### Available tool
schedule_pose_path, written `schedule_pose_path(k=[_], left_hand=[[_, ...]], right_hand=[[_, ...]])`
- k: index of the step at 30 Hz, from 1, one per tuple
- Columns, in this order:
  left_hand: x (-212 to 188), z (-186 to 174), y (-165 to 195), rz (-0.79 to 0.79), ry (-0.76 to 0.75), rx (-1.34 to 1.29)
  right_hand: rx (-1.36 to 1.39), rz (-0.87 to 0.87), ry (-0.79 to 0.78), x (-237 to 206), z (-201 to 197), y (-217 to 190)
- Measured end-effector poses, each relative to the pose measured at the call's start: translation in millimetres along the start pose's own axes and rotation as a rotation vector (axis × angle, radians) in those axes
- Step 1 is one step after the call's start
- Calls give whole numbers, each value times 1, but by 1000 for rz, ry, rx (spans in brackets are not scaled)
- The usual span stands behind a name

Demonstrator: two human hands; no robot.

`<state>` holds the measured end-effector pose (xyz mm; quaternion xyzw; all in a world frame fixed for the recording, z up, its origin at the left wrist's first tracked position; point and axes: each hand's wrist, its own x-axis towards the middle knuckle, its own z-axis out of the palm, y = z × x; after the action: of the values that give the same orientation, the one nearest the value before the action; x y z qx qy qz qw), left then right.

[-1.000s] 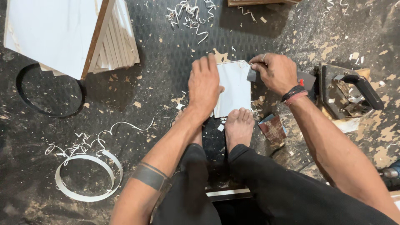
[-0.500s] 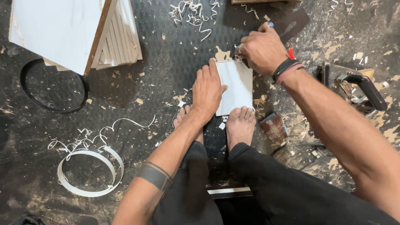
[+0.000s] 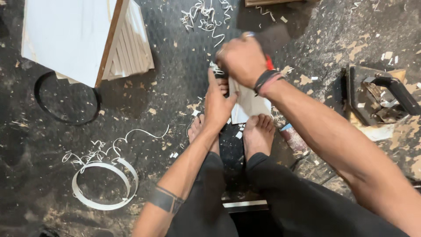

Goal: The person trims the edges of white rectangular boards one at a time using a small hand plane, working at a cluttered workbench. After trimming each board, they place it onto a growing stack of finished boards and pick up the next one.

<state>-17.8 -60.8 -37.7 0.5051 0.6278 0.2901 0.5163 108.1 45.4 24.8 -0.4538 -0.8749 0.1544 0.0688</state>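
**Pinning a pale panel piece between both hands, just ahead of my toes**

Pressing down with my left hand (image 3: pixel 218 102), fingers together and flat, I hold the left edge of a small pale panel piece (image 3: pixel 251 104) on the dark floor (image 3: pixel 175 66). My right hand (image 3: pixel 242 59) sits at twelve o'clock from the piece, curled shut around a small tool with a red part (image 3: pixel 269 62); what kind of tool I cannot tell. The piece's long axis runs from six to twelve o'clock, away from my bare feet (image 3: pixel 258 134), which touch or nearly touch its near end. My left hand is the nearer one, lying along the piece; the right is at its far end.

No packages, labels or signs show. At ten o'clock a large white board with a brown edge (image 3: pixel 70 37) leans over stacked white strips. At eight o'clock lies a coil of white edge banding (image 3: pixel 103 184), with a black ring (image 3: pixel 66 98) at nine. At three o'clock rests a dark power tool with a handle (image 3: pixel 381 98). White curled shavings (image 3: pixel 206 15) litter twelve o'clock.
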Motion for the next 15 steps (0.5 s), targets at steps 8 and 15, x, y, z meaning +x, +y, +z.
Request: schedule_pose_path(k=[8,15], left_hand=[[1,-14,17,118,-19,381],[23,-19,26,542,-96,629]], right_hand=[[431,705,238,-98,3,66],[685,853,344,-133,28,69]])
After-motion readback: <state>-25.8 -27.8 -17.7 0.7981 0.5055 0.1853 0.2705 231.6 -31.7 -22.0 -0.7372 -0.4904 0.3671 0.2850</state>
